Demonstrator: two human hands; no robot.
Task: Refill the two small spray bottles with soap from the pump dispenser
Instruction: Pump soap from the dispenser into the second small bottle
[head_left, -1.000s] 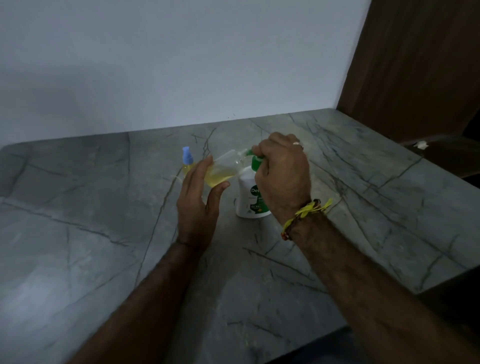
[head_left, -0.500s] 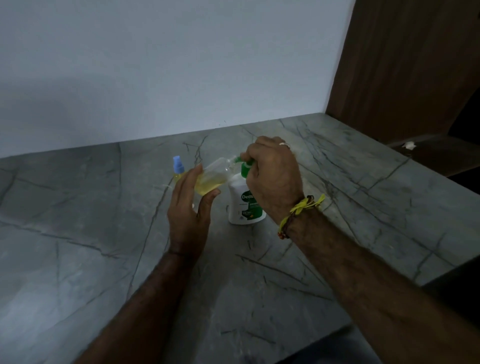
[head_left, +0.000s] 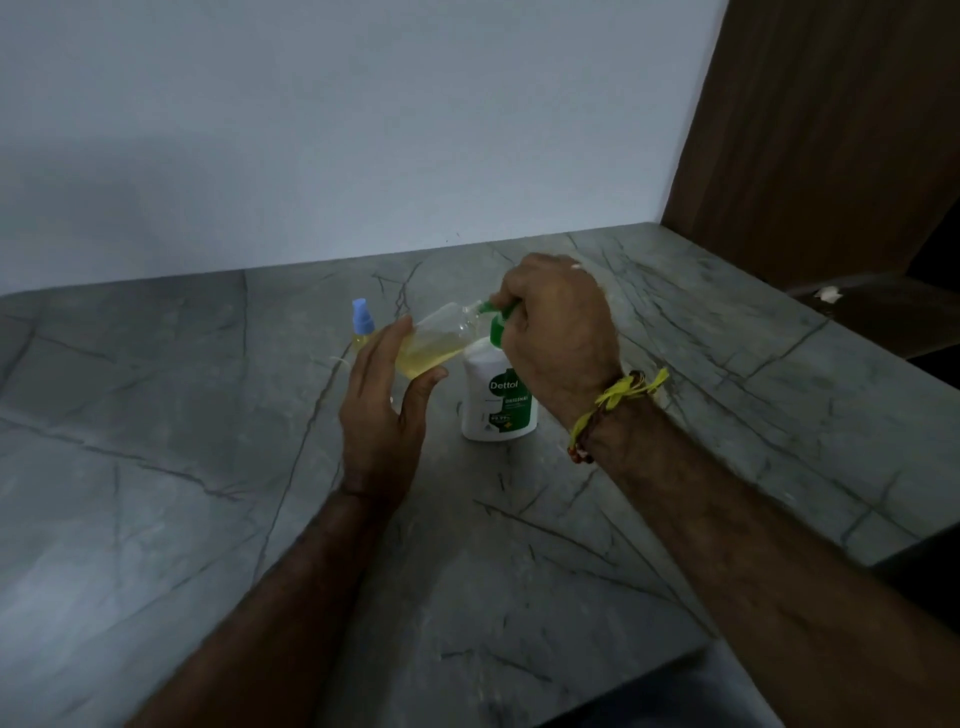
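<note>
My left hand (head_left: 382, 410) holds a small clear spray bottle (head_left: 434, 343) without its cap, tilted with its mouth against the green nozzle of the pump dispenser (head_left: 493, 400). Yellow soap fills roughly the lower half of that bottle. My right hand (head_left: 558, 332) is curled over the green pump head of the white dispenser, which stands on the grey countertop (head_left: 208, 467). A second small bottle with a blue spray cap (head_left: 362, 325) stands upright behind my left hand; its lower part is hidden.
A white wall rises behind the countertop. A brown wooden panel (head_left: 831, 130) stands at the right, with a small white scrap (head_left: 827, 294) on a dark ledge beside it. The counter's front edge runs along the lower right.
The hands keep the same hold on bottle and pump. The whole scene shifts slightly in the view as my head moves.
</note>
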